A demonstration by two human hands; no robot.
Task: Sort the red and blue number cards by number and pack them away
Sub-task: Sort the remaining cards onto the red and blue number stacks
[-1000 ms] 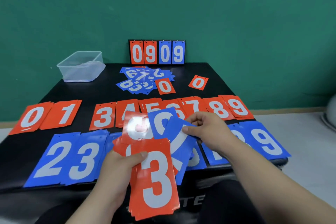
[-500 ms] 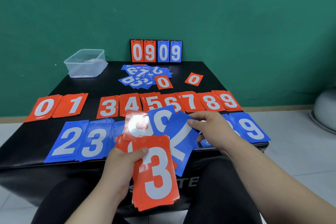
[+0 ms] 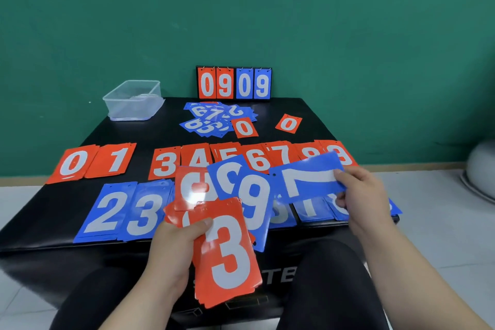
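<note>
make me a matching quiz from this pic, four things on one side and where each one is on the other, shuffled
Things:
1. blue 7 card
2. nearest red 3 card
3. clear box
4. scoreboard

Places:
a. upright at the far edge of the table
b. pinched in the right hand
c. front of the stack in the left hand
d. table's far left corner

Pairs: 1-b, 2-c, 3-d, 4-a

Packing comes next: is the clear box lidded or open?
Open: the clear box shows a bare rim, no lid on it; what lies inside is unclear.
</note>
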